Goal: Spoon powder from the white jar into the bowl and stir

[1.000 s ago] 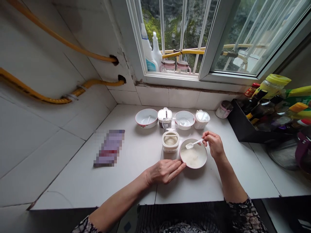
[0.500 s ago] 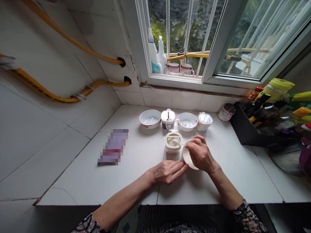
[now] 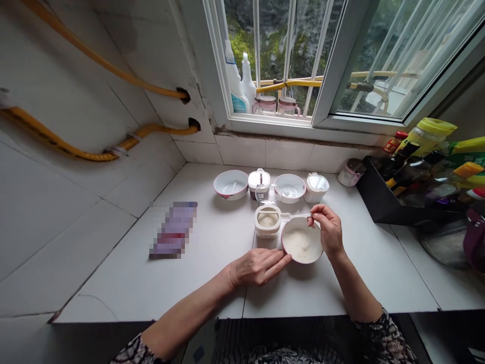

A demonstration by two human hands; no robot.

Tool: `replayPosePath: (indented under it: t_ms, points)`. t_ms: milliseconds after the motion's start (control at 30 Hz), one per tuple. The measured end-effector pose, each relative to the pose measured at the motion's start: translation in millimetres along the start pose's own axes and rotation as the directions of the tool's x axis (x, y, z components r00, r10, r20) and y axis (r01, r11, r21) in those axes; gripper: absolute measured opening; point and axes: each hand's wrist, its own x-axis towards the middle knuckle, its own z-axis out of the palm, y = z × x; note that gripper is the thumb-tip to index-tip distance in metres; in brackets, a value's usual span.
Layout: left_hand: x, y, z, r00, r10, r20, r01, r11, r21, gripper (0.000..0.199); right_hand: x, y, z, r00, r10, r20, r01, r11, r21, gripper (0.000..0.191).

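My right hand (image 3: 326, 227) pinches the end of a white plastic spoon (image 3: 299, 216). The spoon lies level above the far rim of a white bowl (image 3: 291, 259), its head pointing left beside an open seasoning jar (image 3: 267, 233). Pale grainy powder (image 3: 302, 245) covers the bottom of the bowl. More pale powder is visible inside the jar, whose clear lid (image 3: 268, 193) is flipped up at the back. My left hand (image 3: 259, 266) rests on the counter, fingers stretched out, their tips touching the bowl's left side.
Behind stand a floral bowl (image 3: 223, 191), a lidded jar (image 3: 259, 178), a second bowl (image 3: 290, 196) and another jar (image 3: 317, 194). A purple blurred packet (image 3: 176, 227) lies left. A black bin of bottles (image 3: 382, 207) stands right. The counter's front edge (image 3: 189, 320) is near me.
My right hand has drawn the spoon out of the jar and moved right, turning the spoon level above the bowl's far edge. My left hand stays against the bowl. The view has shifted slightly.
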Motion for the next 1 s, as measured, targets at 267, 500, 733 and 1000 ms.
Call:
replayPosePath:
  t_ms: [267,500,733,1000]
  points:
    - [-1.7,-0.2,2.5,1.000,0.000,-0.009,0.000,1.000,0.012,0.038,4.3,-10.4,-22.6,0.963,-0.096,0.254,0.192,0.902,-0.387,0.011]
    - [1.5,-0.8,0.7,0.999,0.015,-0.037,-0.014,1.000,0.020,0.029,-0.1,-8.4,-14.6,0.955,-0.005,0.296,0.127,0.910,-0.395,0.013]
    - [1.0,-0.8,0.0,1.000,0.009,-0.030,-0.009,1.000,0.021,0.028,6.2,-12.7,-21.0,0.979,0.141,0.149,-0.113,0.977,-0.183,0.007]
    - [0.8,-1.0,0.2,1.000,0.010,-0.028,-0.010,1.000,0.011,0.028,11.7,-7.4,-22.6,0.969,0.236,0.071,-0.233,0.971,-0.052,0.007]
